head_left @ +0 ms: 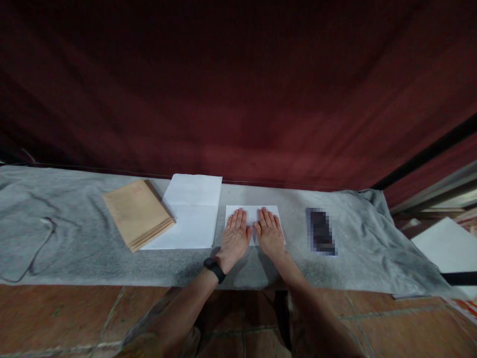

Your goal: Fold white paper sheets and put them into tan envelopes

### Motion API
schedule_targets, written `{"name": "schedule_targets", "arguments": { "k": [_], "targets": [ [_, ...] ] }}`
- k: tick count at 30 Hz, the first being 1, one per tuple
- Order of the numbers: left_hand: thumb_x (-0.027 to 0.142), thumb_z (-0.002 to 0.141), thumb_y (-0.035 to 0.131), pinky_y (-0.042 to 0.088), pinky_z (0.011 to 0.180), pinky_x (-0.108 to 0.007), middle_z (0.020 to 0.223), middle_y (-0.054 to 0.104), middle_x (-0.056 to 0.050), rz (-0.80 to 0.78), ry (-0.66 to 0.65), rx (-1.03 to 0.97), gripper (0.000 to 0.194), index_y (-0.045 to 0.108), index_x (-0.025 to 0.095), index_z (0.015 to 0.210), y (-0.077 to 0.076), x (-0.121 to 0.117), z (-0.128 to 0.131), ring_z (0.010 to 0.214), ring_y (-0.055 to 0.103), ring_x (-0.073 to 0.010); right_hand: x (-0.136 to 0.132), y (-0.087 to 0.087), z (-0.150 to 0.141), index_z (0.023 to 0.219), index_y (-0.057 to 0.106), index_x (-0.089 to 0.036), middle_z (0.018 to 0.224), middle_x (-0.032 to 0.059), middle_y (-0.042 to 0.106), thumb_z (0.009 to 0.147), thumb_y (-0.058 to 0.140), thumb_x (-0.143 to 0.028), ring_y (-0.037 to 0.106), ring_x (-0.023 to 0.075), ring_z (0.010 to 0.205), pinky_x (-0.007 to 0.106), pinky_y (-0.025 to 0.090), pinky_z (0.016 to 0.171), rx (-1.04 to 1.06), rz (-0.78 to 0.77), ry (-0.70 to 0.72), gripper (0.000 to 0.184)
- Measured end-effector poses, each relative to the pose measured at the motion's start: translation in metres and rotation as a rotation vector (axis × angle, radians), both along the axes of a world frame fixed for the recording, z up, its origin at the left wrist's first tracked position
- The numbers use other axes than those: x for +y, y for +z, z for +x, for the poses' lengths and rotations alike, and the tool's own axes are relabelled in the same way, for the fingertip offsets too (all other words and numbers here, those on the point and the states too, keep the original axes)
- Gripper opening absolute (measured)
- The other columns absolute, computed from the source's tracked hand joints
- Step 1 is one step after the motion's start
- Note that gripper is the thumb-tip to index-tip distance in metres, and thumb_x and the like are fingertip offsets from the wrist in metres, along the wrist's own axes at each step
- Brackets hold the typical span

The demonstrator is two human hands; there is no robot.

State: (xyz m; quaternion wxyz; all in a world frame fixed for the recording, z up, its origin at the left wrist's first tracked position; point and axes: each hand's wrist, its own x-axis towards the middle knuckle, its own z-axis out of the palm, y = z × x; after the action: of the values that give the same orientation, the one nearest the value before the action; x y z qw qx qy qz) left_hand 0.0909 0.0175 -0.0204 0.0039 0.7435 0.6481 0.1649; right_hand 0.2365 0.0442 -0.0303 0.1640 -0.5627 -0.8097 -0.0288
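A small white sheet of paper, perhaps folded, lies on the grey cloth in front of me. My left hand rests flat on its left part, fingers stretched out and pointing away. On the right part lies my right hand, also flat with its fingers out. The two thumbs nearly meet over the middle of the paper. Much of the sheet is hidden under the palms. To the left is a stack of larger white paper sheets with a crease across the top one. Several brown envelopes overlap that stack's left side.
Grey cloth covers the long, narrow table. A pixelated dark rectangular object lies right of my hands. At the far left a thin cord trails over the cloth. A dark red curtain hangs behind; a white panel stands at right.
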Motion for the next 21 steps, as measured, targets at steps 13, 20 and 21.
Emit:
{"name": "schedule_targets", "arguments": {
  "k": [13,20,21],
  "targets": [
    [0.037,0.102,0.027,0.023,0.122,-0.044,0.157,0.034,-0.018,0.029,-0.016,0.018,0.059,0.032,0.003,0.150,-0.002,-0.002,-0.009,0.149,0.024,-0.0252,0.005,-0.007,0.026,0.151,0.034,-0.005,0.152,0.0221,0.040,0.104,0.028,-0.040,0.040,0.0309,0.140,0.050,0.030,0.114,-0.007,0.074,-0.132,0.059],
    [0.037,0.102,0.029,0.025,0.121,-0.043,0.157,0.035,-0.017,0.019,-0.036,0.043,0.058,0.033,0.005,0.150,0.002,0.001,-0.013,0.149,0.024,-0.0248,-0.003,0.001,0.033,0.148,0.037,-0.002,0.150,0.0238,0.043,0.104,0.030,-0.038,0.040,0.0322,0.140,0.053,0.029,0.115,0.011,0.071,-0.178,0.058],
    [0.037,0.102,0.029,0.025,0.121,-0.044,0.157,0.035,-0.017,0.019,-0.036,0.045,0.058,0.033,0.005,0.150,0.004,0.001,-0.013,0.149,0.024,-0.0250,-0.005,0.003,0.032,0.149,0.037,-0.002,0.151,0.0230,0.041,0.104,0.029,-0.037,0.039,0.0318,0.141,0.053,0.028,0.115,0.021,0.071,-0.173,0.057]
  ]
}}
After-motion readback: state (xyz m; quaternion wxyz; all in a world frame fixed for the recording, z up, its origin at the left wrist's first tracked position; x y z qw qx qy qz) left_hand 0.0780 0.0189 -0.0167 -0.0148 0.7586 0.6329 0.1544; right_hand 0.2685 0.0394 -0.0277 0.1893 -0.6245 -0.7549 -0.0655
